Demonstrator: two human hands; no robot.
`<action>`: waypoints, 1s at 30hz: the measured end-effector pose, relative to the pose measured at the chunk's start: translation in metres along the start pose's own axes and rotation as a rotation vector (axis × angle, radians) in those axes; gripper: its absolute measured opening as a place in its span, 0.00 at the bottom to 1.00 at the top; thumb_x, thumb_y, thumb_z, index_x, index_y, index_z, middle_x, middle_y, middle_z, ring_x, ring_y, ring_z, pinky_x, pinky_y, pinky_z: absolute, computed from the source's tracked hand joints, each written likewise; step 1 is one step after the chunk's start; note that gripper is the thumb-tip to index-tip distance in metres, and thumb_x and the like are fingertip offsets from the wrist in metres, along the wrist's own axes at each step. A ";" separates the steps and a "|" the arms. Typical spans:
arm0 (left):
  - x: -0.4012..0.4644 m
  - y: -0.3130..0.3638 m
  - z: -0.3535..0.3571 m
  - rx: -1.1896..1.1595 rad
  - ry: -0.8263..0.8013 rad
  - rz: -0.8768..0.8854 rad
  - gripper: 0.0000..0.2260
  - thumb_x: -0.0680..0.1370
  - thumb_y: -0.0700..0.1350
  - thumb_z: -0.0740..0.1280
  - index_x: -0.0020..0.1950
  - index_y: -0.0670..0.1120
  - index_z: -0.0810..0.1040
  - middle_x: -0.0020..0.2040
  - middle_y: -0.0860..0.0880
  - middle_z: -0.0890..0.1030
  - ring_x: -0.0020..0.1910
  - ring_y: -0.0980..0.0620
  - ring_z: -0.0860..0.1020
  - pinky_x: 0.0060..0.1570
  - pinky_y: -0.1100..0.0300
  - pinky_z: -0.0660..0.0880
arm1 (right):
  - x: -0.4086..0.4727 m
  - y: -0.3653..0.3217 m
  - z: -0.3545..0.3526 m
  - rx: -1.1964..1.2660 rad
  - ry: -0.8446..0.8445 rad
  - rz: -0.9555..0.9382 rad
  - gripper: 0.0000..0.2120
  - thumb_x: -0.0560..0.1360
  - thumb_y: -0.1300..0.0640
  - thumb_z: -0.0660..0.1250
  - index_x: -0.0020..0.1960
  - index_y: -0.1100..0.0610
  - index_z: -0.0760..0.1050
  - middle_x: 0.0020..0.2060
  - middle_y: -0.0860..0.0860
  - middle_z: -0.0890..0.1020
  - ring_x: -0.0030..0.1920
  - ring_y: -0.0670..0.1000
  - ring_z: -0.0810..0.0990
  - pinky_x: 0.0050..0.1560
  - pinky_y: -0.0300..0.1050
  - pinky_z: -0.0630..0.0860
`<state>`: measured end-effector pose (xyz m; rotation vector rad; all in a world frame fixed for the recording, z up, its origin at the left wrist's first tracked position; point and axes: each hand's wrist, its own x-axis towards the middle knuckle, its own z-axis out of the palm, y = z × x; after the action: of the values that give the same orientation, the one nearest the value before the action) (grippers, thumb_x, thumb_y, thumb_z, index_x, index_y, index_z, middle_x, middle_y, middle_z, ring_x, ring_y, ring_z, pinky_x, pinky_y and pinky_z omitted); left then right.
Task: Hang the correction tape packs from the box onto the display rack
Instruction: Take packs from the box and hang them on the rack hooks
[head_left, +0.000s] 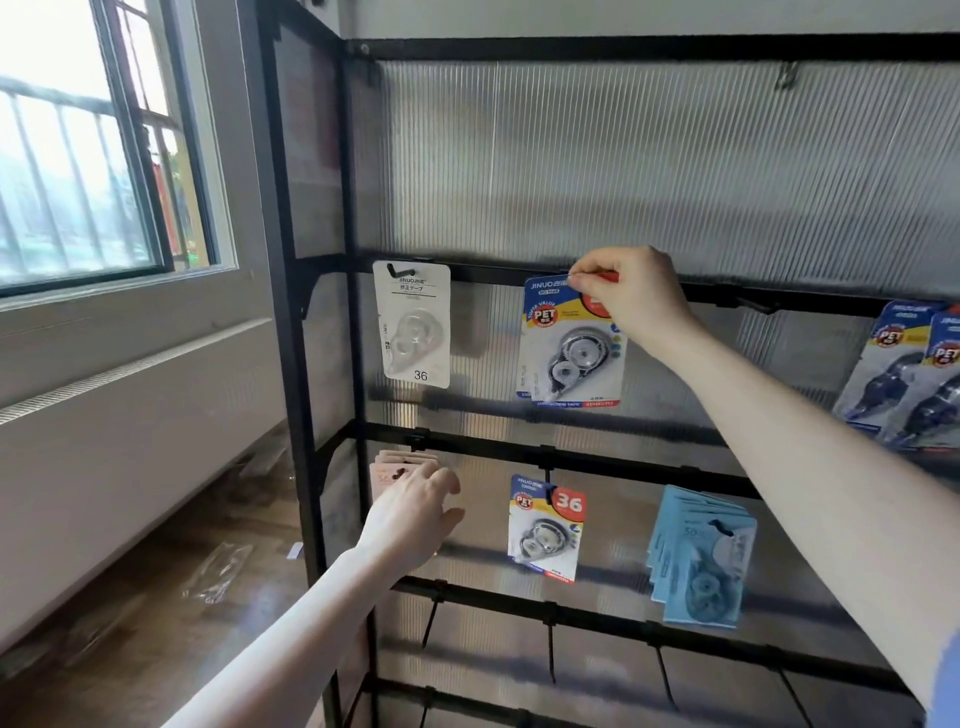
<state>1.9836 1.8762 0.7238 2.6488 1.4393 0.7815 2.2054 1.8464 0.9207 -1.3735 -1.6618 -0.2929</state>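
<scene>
Correction tape pack (570, 340) in blue card hangs at the middle rail of the display rack (311, 312), its top pinched by the right hand (631, 296). The left hand (413, 512) reaches relaxed toward pink packs (387, 470). Several hooks already carry packs; lower ones stay bare, and the box is out of view.

Black rack (519, 457), white pack (413, 325), light-blue packs (701, 556), blue-yellow-red pack (569, 348).

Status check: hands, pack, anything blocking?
Right hand pinches blue pack top at middle rail. Left hand open by pink packs. Hook hidden; nothing blocking seen.
</scene>
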 end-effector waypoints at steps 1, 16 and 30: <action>0.000 0.000 0.000 0.001 0.000 0.001 0.12 0.77 0.51 0.64 0.59 0.51 0.73 0.60 0.54 0.73 0.56 0.54 0.74 0.44 0.66 0.66 | 0.002 0.001 0.002 -0.015 -0.008 0.000 0.07 0.75 0.58 0.67 0.47 0.60 0.82 0.42 0.52 0.83 0.44 0.47 0.76 0.45 0.38 0.66; -0.013 0.001 0.001 0.017 -0.007 0.032 0.09 0.78 0.51 0.62 0.57 0.51 0.74 0.55 0.52 0.73 0.56 0.53 0.72 0.47 0.61 0.69 | 0.012 0.019 0.017 -0.084 -0.037 0.048 0.10 0.77 0.61 0.62 0.53 0.61 0.81 0.50 0.55 0.83 0.53 0.52 0.79 0.47 0.37 0.66; -0.023 -0.006 -0.003 -0.017 -0.032 -0.012 0.10 0.77 0.50 0.63 0.58 0.52 0.74 0.57 0.54 0.74 0.54 0.53 0.74 0.42 0.64 0.65 | 0.005 0.038 0.026 -0.169 0.144 0.163 0.13 0.76 0.59 0.64 0.60 0.55 0.77 0.55 0.57 0.78 0.55 0.56 0.77 0.51 0.43 0.70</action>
<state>1.9673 1.8614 0.7150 2.6259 1.4331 0.7437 2.2256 1.8805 0.8972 -1.5659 -1.4243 -0.4349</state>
